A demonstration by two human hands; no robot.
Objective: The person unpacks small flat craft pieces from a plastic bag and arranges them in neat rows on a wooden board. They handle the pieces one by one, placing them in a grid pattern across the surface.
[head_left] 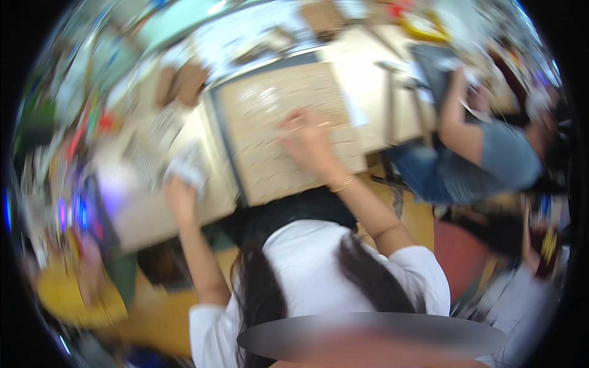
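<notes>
A tan board [257, 159] with rows of short marks lies on the table in front of me, with a dark strip along its left and far edges. Over its middle hovers my right hand [311, 142], a gold bracelet at the wrist. Its fingers are bent inward and drawn together; blur hides whatever may be between them. Left of the board, my left hand [182, 184] is closed on a crumpled white bundle [188, 164], whose material I cannot make out. Shiny glints show on the board's far left part.
Brown blocks [179, 84] stand past the bundle on the pale table [132, 211]. A yellow tray [423, 24] sits at the far right. Another person in a grey-blue top [491, 162] works at the right. A yellow stool [83, 294] is at the lower left.
</notes>
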